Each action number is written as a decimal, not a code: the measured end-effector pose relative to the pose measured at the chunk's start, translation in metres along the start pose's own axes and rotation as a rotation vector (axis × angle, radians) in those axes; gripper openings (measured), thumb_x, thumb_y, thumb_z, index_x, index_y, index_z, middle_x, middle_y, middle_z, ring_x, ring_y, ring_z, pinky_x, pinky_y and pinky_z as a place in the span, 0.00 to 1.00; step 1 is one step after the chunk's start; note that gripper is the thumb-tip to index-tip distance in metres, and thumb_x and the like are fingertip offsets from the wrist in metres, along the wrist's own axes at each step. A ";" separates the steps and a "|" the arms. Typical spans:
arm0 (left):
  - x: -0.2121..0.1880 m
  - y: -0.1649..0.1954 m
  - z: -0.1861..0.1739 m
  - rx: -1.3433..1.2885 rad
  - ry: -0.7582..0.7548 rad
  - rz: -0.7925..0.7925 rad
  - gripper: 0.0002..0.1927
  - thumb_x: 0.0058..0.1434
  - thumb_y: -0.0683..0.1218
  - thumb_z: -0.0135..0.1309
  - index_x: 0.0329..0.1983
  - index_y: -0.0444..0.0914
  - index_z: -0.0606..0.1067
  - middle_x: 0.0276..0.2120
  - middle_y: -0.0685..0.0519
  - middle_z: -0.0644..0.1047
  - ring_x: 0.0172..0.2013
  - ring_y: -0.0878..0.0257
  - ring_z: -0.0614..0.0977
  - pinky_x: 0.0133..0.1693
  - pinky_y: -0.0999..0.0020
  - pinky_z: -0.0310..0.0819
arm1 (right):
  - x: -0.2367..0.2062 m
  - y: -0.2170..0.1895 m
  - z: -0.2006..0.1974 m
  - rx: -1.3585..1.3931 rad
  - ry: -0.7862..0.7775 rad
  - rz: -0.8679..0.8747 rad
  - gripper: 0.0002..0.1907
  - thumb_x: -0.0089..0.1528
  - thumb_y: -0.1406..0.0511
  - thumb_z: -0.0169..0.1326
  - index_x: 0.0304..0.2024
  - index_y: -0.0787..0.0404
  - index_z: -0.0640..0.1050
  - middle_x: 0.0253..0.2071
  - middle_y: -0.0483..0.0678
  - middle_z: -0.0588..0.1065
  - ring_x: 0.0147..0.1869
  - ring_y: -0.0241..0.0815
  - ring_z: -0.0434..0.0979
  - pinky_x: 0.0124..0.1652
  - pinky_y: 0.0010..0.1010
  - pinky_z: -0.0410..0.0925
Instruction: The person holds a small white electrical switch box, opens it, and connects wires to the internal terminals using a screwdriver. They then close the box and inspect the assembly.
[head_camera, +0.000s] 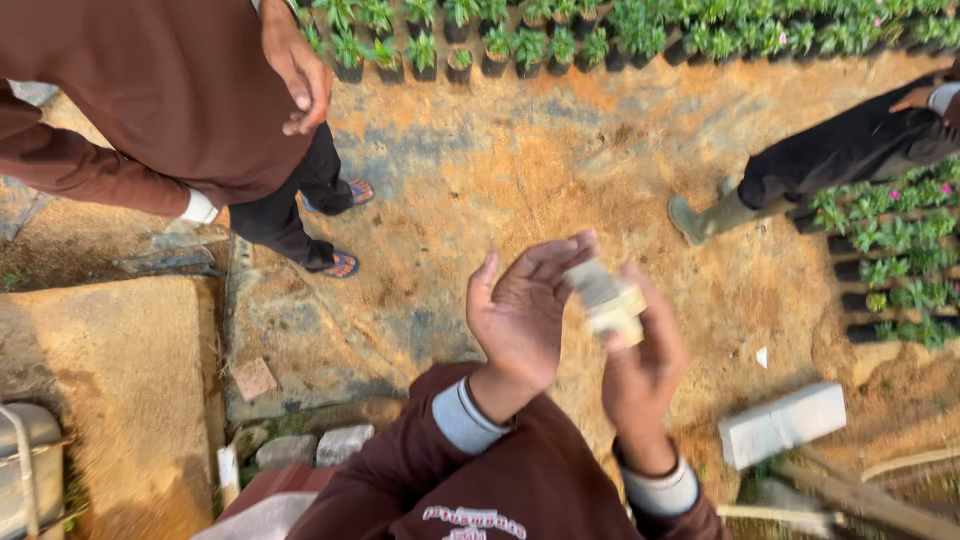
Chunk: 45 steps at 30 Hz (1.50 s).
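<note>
A small pale block (607, 300), blurred, is held up in front of the body between both hands; its kind cannot be told. The left hand (522, 310) is raised palm-up w/ fingers spread and open; the block's upper end is touched by its fingertips. The right hand (645, 365) is closed on the block from the right side, approx. at the block's lower half; the thumb is hidden. Both wrists are covered by brown sleeves w/ grey cuffs.

Below the hands, orange-brown dirt ground (520, 160) is seen. A white brick (782, 425) lies on the ground, near the right hand, to its lower right; not touched. A second person in a brown shirt (170, 90) stands at upper left; a third person's green boot (705, 217) is at right. Rows of potted seedlings (640, 30) are set along the top edge and right edge.
</note>
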<state>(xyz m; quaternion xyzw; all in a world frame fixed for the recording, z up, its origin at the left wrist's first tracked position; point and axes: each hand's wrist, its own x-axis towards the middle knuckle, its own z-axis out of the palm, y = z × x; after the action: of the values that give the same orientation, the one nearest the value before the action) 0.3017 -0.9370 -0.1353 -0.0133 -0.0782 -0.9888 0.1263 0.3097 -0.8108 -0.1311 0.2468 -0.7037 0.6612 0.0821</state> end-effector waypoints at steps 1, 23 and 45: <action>-0.001 -0.001 0.002 0.077 -0.067 0.064 0.34 0.78 0.59 0.29 0.56 0.27 0.76 0.60 0.37 0.76 0.66 0.46 0.73 0.72 0.55 0.57 | 0.002 -0.004 -0.011 0.193 0.094 0.102 0.31 0.75 0.53 0.52 0.74 0.64 0.67 0.66 0.53 0.71 0.69 0.47 0.73 0.71 0.39 0.68; 0.006 -0.005 0.028 0.896 -0.311 0.164 0.12 0.73 0.40 0.49 0.57 0.34 0.74 0.67 0.41 0.73 0.70 0.52 0.72 0.73 0.53 0.62 | 0.040 -0.025 -0.034 1.314 0.126 0.650 0.35 0.74 0.44 0.38 0.73 0.61 0.62 0.53 0.60 0.75 0.52 0.50 0.78 0.53 0.37 0.73; 0.016 -0.008 0.037 0.855 -0.316 0.199 0.11 0.72 0.38 0.49 0.56 0.33 0.74 0.64 0.39 0.74 0.67 0.50 0.74 0.72 0.51 0.66 | 0.050 -0.026 -0.038 1.325 0.086 0.624 0.34 0.76 0.45 0.37 0.70 0.66 0.63 0.56 0.62 0.76 0.55 0.50 0.79 0.55 0.36 0.73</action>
<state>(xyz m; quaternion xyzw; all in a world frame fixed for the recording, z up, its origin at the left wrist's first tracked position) 0.2839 -0.9271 -0.0989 -0.1178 -0.4954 -0.8368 0.2014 0.2701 -0.7859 -0.0821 0.0066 -0.1902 0.9496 -0.2491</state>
